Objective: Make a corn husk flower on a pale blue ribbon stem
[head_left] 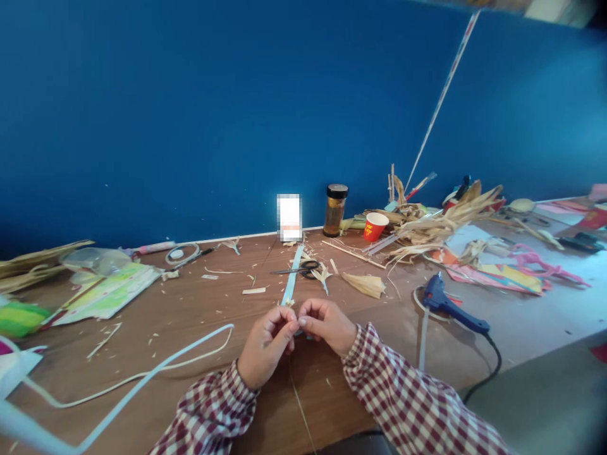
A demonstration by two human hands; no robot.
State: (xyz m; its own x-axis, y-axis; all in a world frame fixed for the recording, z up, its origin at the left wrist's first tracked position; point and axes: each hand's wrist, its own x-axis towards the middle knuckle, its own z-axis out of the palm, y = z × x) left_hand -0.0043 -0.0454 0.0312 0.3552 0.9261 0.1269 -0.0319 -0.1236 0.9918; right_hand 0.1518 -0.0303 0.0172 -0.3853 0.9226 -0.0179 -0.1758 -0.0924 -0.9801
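Both hands meet over the near middle of the table, fingertips pinched together. My left hand (pixel 266 346) is closed, thumb against forefinger. Closed in the same way, my right hand (pixel 328 325) touches it at the fingertips. What they pinch is too small and covered to make out. A pale husk-like scrap (pixel 289 303) shows just beyond the left fingers. Behind the hands runs a light blue strip (pixel 292 278), crossed by dark-handled scissors (pixel 310 270). A small husk flower with a blue stem (pixel 322 275) lies beside the scissors. A thin pale line runs below the hands.
A blue glue gun (pixel 448 303) with a cord lies at right. Dried corn husks (pixel 441 221), a red paper cup (pixel 376 226) and a dark-lidded jar (pixel 335 212) stand farther back. A white cable (pixel 142 376) loops at left, near a green-and-white sheet (pixel 111 291).
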